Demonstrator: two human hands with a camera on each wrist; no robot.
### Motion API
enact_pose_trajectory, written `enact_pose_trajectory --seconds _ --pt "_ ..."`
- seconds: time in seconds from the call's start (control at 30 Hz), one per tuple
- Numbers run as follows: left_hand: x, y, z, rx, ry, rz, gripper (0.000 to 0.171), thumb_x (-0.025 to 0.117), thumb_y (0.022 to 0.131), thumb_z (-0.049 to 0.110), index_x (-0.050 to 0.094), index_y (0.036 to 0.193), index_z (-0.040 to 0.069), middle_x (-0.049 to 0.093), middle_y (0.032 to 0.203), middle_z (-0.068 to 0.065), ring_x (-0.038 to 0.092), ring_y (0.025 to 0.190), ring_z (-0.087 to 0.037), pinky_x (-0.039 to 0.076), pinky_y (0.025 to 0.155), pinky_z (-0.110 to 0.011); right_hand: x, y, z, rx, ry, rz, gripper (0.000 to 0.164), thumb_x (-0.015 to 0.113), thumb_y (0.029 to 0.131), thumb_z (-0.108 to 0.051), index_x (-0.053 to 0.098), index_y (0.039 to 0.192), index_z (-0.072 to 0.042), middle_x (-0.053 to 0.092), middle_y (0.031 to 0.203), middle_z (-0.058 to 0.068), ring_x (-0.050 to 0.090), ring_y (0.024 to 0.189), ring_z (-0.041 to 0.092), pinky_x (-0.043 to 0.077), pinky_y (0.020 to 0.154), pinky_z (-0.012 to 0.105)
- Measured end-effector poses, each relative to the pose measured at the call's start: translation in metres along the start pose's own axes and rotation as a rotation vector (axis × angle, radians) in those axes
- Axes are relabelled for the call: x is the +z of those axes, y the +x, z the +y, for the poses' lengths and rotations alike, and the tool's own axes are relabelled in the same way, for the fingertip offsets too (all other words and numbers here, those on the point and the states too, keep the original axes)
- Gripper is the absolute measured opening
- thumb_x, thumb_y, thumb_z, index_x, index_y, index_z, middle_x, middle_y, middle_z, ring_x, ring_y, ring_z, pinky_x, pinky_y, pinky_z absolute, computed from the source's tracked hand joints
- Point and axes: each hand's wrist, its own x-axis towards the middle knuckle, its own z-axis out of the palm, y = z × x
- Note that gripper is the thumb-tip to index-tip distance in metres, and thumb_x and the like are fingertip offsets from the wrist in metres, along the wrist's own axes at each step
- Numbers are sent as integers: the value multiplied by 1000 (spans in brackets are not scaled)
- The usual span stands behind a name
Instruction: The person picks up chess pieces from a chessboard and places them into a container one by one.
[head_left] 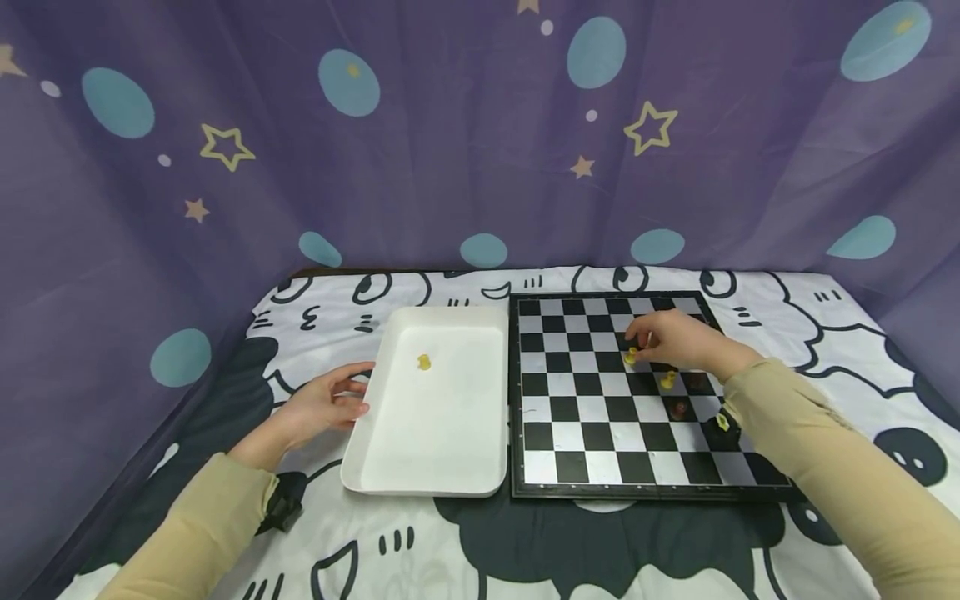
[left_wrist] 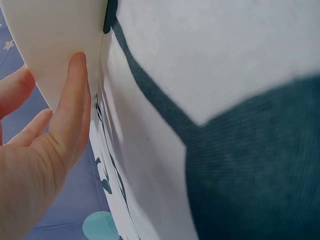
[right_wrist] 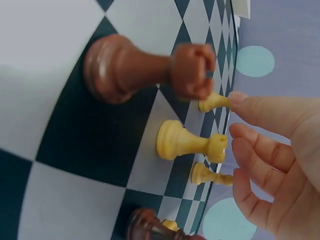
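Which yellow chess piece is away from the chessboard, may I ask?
The yellow piece in the white tray; the others are on or above the chessboard.

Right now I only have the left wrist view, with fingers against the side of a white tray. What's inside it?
Observer: One yellow piece, toward the far end of the white tray.
Operator: And where's the right hand?
Observer: The right hand is over the chessboard, its fingertips at another yellow piece; whether it's gripped, I can't tell.
Operator: Anything brown on the board?
Observer: Yes, the right wrist view shows a brown rook standing nearer that camera.
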Motion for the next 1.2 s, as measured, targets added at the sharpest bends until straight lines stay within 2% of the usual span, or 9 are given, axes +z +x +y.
enact_pose_trajectory --seconds 0.4,0.83,1.2 --pt "1 1 -1 3 -10 -4 69 63 91 9 26 149 5 44 130 -28 62 98 -20 56 78 -39 4 3 -5 -12 -47 -56 23 70 82 -4 67 105 -1 64 83 4 62 76 18 53 67 35" --pt "2 -1 -1 24 -15 -10 70 63 91 10 24 149 3 44 129 -29 61 98 -21 56 77 -39 7 2 -1 -68 -72 -3 13 69 81 0 69 93 -6 66 79 2 59 71 14 51 64 33" --pt "0 1 -2 9 -13 4 68 62 91 8 26 148 5 45 129 -27 62 97 -20 56 78 -39 4 3 -1 -91 -65 3 12 69 82 0 70 91 -8 65 78 0 56 69 11 49 62 31"
